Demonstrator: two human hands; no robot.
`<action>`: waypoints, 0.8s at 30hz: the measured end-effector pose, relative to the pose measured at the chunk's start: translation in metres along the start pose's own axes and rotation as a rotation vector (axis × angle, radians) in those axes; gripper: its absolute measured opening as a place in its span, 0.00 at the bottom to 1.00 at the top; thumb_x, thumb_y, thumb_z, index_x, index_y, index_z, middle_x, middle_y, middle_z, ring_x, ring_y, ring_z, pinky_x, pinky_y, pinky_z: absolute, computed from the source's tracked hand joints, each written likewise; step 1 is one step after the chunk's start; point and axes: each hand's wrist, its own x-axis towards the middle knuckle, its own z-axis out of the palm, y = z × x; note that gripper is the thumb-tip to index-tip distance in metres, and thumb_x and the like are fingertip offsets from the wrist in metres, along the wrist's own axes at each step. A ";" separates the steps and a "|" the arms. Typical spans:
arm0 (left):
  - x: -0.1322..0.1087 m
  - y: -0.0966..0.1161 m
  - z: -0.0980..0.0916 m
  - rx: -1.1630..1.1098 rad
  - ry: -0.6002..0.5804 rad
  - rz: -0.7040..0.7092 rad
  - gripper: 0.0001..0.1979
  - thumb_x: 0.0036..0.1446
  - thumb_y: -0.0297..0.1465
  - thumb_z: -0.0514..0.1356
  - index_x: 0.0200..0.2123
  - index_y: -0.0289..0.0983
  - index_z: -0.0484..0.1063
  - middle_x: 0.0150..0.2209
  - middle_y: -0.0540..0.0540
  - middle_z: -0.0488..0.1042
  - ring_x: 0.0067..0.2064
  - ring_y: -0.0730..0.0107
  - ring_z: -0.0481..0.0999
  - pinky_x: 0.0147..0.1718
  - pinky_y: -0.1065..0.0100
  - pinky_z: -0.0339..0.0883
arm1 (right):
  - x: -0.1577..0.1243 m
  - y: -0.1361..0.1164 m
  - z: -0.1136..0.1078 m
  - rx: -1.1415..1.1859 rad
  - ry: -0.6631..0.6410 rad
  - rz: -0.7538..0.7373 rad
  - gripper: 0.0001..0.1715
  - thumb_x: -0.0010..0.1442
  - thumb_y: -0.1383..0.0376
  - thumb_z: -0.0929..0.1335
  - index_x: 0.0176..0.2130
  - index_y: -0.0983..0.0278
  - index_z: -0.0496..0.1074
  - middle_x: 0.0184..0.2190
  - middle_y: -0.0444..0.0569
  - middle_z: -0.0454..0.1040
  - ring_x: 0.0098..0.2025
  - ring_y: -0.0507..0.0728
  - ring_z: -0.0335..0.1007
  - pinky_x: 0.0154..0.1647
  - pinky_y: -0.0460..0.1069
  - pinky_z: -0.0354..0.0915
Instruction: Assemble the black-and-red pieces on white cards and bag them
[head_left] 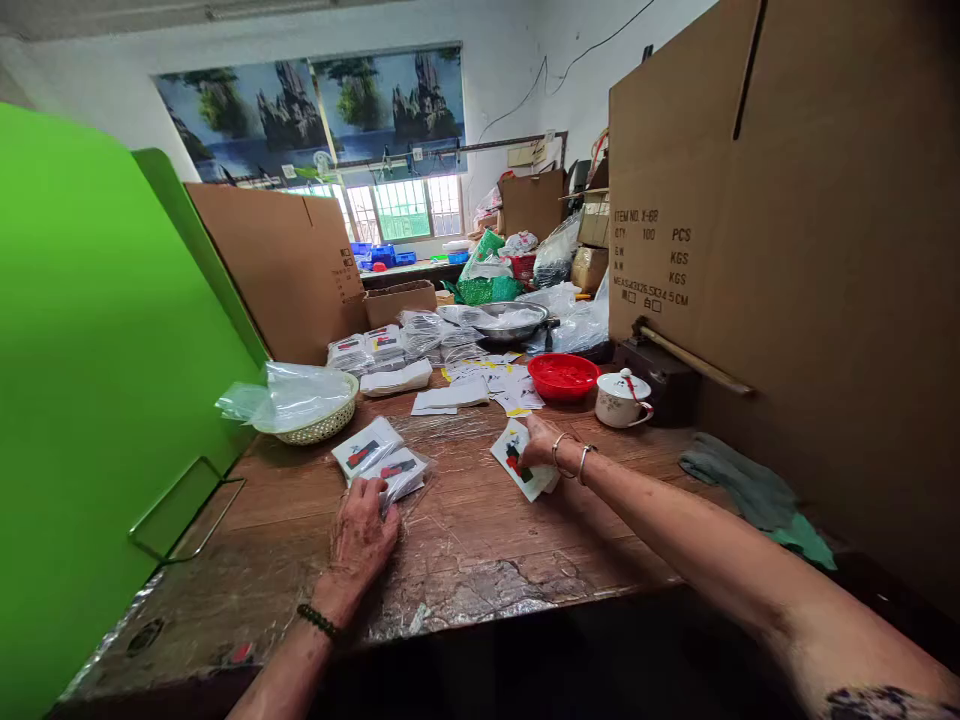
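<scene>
My right hand point(538, 445) grips a small stack of white printed cards point(514, 460), tilted above the table, with a red, green and black picture on the top one. At the left, my left hand point(364, 535) has its fingers bent over the near edge of a packet of similar cards point(401, 472) in clear plastic. Another card packet point(367, 447) lies just behind it, partly overlapped. White folded papers point(451, 397) and loose printed slips point(501, 380) lie beyond both hands.
A woven basket point(321, 425) of clear bags stands at the left, near a wire stand point(187, 510). A red bowl point(562, 376) and a lidded cup point(622, 400) stand behind my right hand. Cardboard sheets point(787, 250) wall the right. Bagged packets point(367, 350) are piled at the back.
</scene>
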 end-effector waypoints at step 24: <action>0.006 0.014 -0.016 0.204 -0.234 -0.007 0.13 0.62 0.26 0.52 0.48 0.37 0.71 0.43 0.41 0.76 0.46 0.61 0.74 0.45 0.63 0.65 | -0.079 -0.049 0.044 0.474 -0.701 -0.196 0.21 0.43 0.65 0.74 0.39 0.64 0.70 0.32 0.48 0.79 0.29 0.56 0.74 0.28 0.47 0.66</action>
